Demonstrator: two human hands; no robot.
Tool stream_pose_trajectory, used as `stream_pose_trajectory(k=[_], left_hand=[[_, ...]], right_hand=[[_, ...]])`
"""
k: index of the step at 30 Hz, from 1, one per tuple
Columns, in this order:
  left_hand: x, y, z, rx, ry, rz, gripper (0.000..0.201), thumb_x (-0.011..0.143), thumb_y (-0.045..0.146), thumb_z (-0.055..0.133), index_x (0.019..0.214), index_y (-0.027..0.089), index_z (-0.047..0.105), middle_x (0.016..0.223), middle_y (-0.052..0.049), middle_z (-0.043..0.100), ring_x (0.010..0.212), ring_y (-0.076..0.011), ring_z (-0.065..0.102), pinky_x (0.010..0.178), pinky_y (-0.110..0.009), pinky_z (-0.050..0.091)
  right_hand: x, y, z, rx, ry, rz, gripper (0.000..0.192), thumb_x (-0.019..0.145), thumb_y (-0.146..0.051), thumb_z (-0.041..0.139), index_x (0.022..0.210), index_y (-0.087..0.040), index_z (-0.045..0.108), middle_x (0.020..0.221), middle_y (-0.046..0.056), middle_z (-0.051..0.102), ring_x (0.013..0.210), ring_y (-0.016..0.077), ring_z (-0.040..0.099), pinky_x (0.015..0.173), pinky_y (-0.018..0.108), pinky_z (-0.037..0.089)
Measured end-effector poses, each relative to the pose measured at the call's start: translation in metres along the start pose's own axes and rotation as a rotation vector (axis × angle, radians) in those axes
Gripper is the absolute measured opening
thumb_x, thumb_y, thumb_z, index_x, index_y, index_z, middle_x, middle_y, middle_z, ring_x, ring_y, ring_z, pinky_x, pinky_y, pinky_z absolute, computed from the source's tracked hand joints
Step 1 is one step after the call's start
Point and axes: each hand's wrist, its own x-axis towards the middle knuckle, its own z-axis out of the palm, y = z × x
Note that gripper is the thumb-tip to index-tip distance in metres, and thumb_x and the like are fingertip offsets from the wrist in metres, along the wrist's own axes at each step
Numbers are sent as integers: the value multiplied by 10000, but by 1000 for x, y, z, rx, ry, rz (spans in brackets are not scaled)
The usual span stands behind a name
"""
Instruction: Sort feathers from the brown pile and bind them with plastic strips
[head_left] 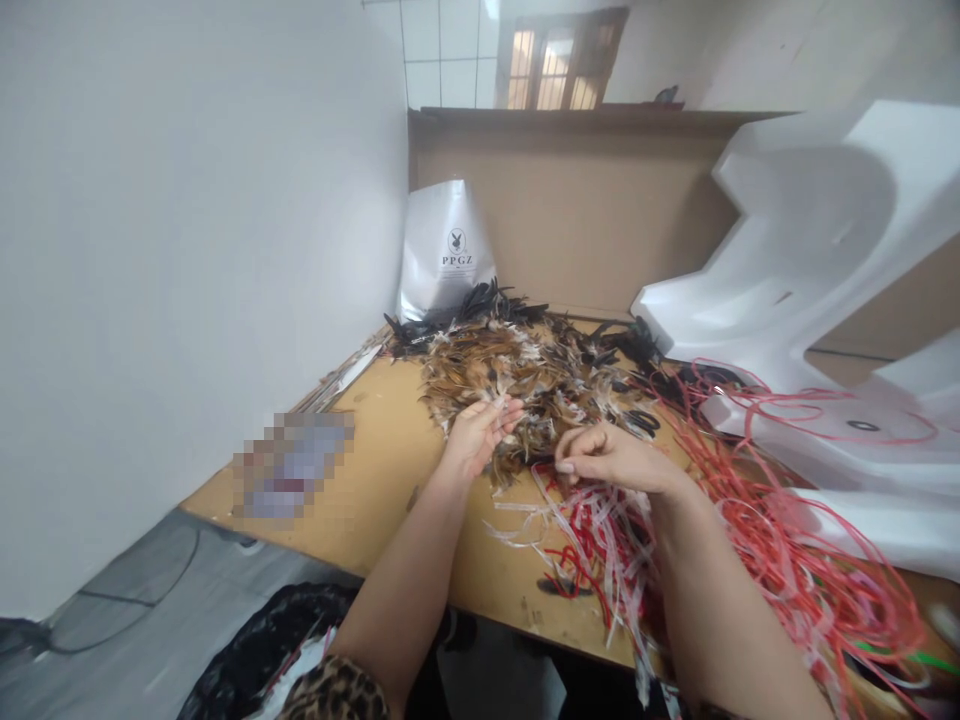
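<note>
Feathers (525,375) heaped on brown table (390,470) beside white wall (187,250).

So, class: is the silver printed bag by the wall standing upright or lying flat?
Upright: the silver printed bag stands behind the brown feather pile, leaning against the wall.

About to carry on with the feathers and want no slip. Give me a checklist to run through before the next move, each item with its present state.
1. Left hand on the feather pile: ok, fingertips touch it.
2. Right hand closed around something: cannot tell, fingers curled, contents hidden.
3. Red cords kept apart from the feathers: not ok, they overlap the pile's right edge.
4. White strips fully on the table: not ok, some hang over the near edge.
5. White bag upright behind the pile: ok.
</note>
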Motion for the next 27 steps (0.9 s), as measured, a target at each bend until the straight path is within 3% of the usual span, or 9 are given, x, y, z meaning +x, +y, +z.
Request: stream_pose_trajectory(k=[4, 7, 10, 13, 15, 18, 22, 27], left_hand=[[-1, 0, 2, 77, 11, 12, 247, 656, 278, 638, 845, 124, 602, 886, -102, 644, 722, -117, 603, 614, -197, 430], [-2, 0, 4, 140, 21, 29, 269, 647, 306, 640, 836, 120, 604, 871, -112, 648, 697, -115, 601, 600, -194, 422], [-3, 0, 5, 172, 20, 42, 283, 642, 324, 639, 833, 117, 609, 864, -117, 649, 697, -120, 603, 600, -197, 417], [-4, 1, 5, 176, 20, 48, 285, 638, 331, 640, 825, 118, 614, 861, -119, 650, 692, -123, 605, 597, -201, 413], [-4, 1, 5, 172, 21, 53, 280, 638, 329, 640, 821, 117, 616, 853, -120, 651, 688, -124, 605, 591, -201, 411], [-3, 1, 5, 175, 23, 52, 271, 641, 323, 639, 814, 115, 617, 852, -120, 652, 680, -118, 604, 589, -195, 411], [-3, -2, 4, 221, 18, 31, 292, 645, 336, 634, 830, 111, 618, 863, -129, 649, 673, -119, 604, 577, -190, 413], [-4, -10, 3, 275, -85, -99, 297, 646, 330, 636, 838, 104, 621, 860, -134, 645, 685, -127, 609, 568, -182, 420]], right_hand=[[19, 21, 17, -118, 294, 123, 228, 692, -373, 534, 699, -159, 613, 581, -4, 567, 508, 97, 470, 500, 210, 367], [35, 35, 36, -390, 462, 265, 215, 692, -376, 522, 679, -185, 619, 582, 3, 582, 517, 110, 487, 498, 218, 343], [44, 38, 53, -649, 499, 361, 223, 679, -412, 529, 681, -218, 639, 617, 24, 607, 576, 144, 535, 506, 234, 329], [47, 39, 60, -726, 499, 413, 191, 674, -380, 533, 674, -226, 646, 644, 40, 620, 608, 158, 554, 508, 235, 326], [47, 41, 58, -620, 496, 379, 164, 678, -327, 521, 652, -214, 638, 618, 33, 613, 584, 143, 544, 508, 228, 331], [45, 44, 49, -246, 525, 258, 169, 677, -316, 515, 630, -176, 599, 548, 5, 572, 486, 105, 481, 472, 213, 331], [41, 39, 39, 259, 692, 170, 243, 654, -396, 563, 669, -153, 560, 444, -46, 464, 375, 63, 348, 393, 199, 288], [41, 32, 40, 455, 760, 102, 276, 628, -414, 607, 704, -151, 571, 478, -29, 500, 382, 62, 379, 375, 193, 311]])
